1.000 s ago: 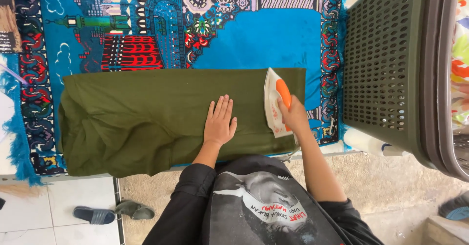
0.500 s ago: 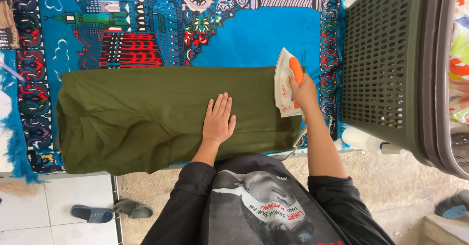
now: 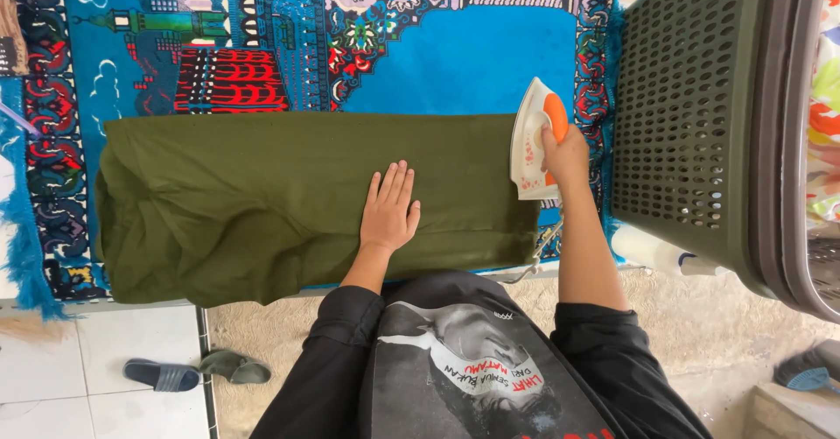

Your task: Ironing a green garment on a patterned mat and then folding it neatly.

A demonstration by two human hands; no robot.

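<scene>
A folded olive-green cloth (image 3: 262, 194) lies spread across a blue patterned rug (image 3: 455, 45). My left hand (image 3: 390, 210) rests flat on the cloth, fingers apart, near its middle right. My right hand (image 3: 562, 154) grips the orange handle of a white electric iron (image 3: 530, 138), which is tilted up at the cloth's right end, over the rug's border. The iron's cord (image 3: 538, 251) hangs down toward me.
A grey-green perforated laundry basket (image 3: 691, 115) stands right of the iron, with a white bottle (image 3: 652, 251) at its foot. Sandals (image 3: 197, 371) lie on the tiled floor at lower left. Colourful fabric (image 3: 822, 115) shows at the far right edge.
My right hand has carried the iron rightward off the cloth's end and tipped it up. My left hand stays flat on the cloth.
</scene>
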